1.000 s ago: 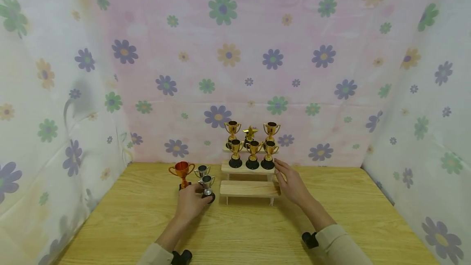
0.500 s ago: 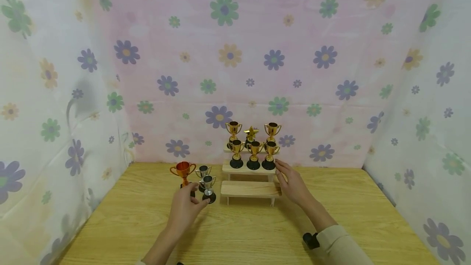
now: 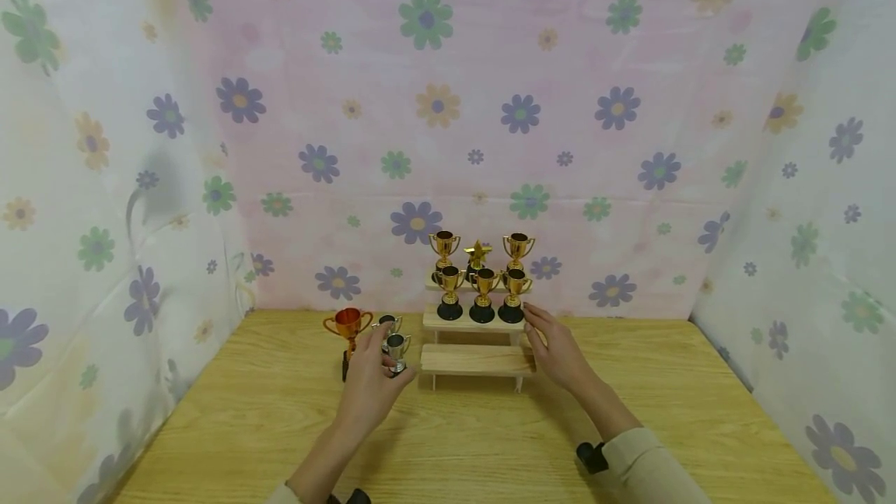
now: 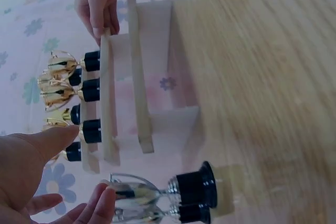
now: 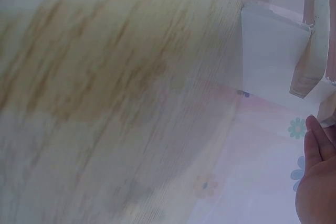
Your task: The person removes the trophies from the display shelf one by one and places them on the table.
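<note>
- The left hand [image 3: 371, 381] cups loosely around the front silver trophy [image 3: 397, 344] on the bench [image 3: 476, 442], gripping nothing.
- The right hand [image 3: 557, 350], fingers straight, touches the wooden stand [image 3: 477, 360].
- The rear silver trophy [image 3: 394, 323] is partly blocked; the orange trophy [image 3: 348, 322] flanks it.
- Gold trophies [image 3: 484, 283] crowd the upper steps.

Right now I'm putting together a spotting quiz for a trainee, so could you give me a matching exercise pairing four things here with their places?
Things
1. Gold star trophy
2. Silver trophy cups
3. Orange trophy cup
4. Right hand

Places
A. Between the orange trophy cup and the wooden stand
B. At the right end of the middle tier
C. On the top tier
D. Leftmost of all the trophies

Right pairs: 1-C, 2-A, 3-D, 4-B
</note>
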Demonstrator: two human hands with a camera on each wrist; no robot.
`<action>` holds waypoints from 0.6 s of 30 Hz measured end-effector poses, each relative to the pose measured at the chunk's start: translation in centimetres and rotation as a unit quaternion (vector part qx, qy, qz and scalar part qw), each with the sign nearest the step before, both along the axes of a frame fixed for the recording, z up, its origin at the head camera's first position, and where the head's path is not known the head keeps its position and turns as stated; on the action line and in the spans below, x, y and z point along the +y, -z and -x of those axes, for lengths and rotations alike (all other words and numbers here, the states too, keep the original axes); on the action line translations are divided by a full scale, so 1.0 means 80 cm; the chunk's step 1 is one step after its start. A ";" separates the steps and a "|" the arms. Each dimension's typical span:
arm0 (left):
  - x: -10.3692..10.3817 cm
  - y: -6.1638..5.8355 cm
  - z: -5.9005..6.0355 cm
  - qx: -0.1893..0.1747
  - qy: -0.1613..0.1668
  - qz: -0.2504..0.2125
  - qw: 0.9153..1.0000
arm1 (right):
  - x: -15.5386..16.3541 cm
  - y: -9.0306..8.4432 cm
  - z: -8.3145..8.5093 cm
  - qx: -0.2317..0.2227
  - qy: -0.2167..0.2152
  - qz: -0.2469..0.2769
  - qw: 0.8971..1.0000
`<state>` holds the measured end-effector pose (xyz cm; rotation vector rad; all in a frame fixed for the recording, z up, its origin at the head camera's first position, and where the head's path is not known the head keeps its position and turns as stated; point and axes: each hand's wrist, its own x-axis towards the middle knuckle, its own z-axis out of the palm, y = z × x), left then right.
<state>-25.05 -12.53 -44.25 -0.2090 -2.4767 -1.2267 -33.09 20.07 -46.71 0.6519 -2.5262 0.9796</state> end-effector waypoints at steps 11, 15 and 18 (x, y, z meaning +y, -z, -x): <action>0.041 -0.016 0.028 -0.017 0.039 -0.028 0.999 | 0.001 0.001 0.001 0.003 0.001 0.004 1.000; 0.052 -0.020 0.038 -0.027 0.061 -0.029 0.997 | 0.001 0.002 0.002 0.010 0.003 -0.001 1.000; 0.060 -0.023 0.042 -0.039 0.074 -0.033 0.996 | 0.000 0.002 0.003 0.016 0.003 -0.005 1.000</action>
